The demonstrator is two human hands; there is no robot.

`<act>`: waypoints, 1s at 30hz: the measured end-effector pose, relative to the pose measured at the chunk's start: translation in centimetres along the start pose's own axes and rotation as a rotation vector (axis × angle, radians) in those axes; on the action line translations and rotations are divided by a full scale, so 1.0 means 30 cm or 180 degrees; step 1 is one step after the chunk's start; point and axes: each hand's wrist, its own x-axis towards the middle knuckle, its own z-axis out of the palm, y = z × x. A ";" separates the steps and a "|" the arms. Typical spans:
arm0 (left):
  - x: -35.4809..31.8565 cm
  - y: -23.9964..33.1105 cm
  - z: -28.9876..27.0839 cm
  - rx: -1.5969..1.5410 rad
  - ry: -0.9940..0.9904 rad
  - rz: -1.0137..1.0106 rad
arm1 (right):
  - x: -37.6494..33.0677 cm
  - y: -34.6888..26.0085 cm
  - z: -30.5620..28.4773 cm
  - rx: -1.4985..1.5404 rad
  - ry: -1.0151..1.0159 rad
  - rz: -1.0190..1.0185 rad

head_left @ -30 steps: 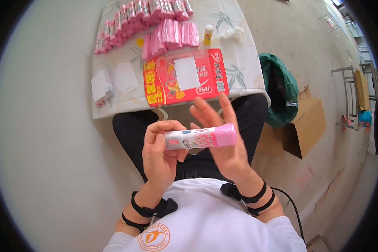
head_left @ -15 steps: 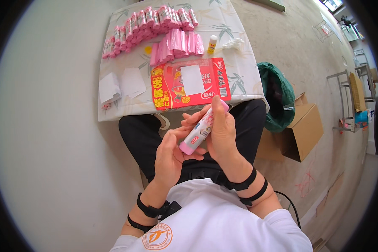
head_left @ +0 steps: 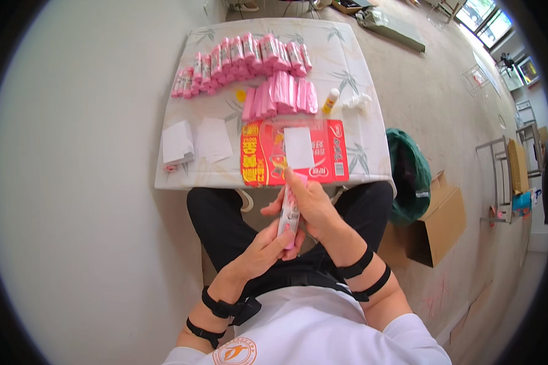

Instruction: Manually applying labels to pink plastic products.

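Above my lap I hold a roll of pink plastic bags (head_left: 290,210) with a printed paper label wrapped around it. My left hand (head_left: 263,250) is closed around the roll's near end, thumb lying on the label. Around the far end, my right hand (head_left: 315,204) grips it with the thumb pointing forward. Just beyond the hands lies a flat red cardboard sheet (head_left: 263,149) at the table's near edge, bearing a white paper slip (head_left: 298,148). Unlabelled pink rolls (head_left: 280,94) are lined up behind the sheet, and a pile of labelled rolls (head_left: 237,55) stretches behind those.
An upright yellow glue stick (head_left: 330,101) and crumpled white tissue (head_left: 357,104) sit right of the rolls; a yellow cap (head_left: 241,95) lies left. White paper stacks (head_left: 178,143) occupy the table's near left. A green bag-lined bin (head_left: 411,176) and open cardboard box (head_left: 447,213) stand at right.
The roll has turned more upright in the picture, and my left hand has closed around its near end. The view has shifted, so the table appears lower and farther right.
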 end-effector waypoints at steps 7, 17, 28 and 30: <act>0.056 0.043 -0.098 -0.0316 -0.0005 -0.0087 | 0.122 -0.027 -0.009 0.0040 -0.0074 0.0190; 0.218 0.065 -0.197 -0.0652 0.0518 0.0031 | 0.300 -0.059 -0.056 -0.0232 0.0266 0.0069; 0.204 0.067 -0.246 -0.0549 0.0672 0.0030 | 0.345 -0.012 -0.052 0.0009 0.0193 0.0120; 0.200 0.075 -0.243 -0.0530 0.0655 0.0019 | 0.338 -0.023 -0.045 -0.0036 0.0171 0.0141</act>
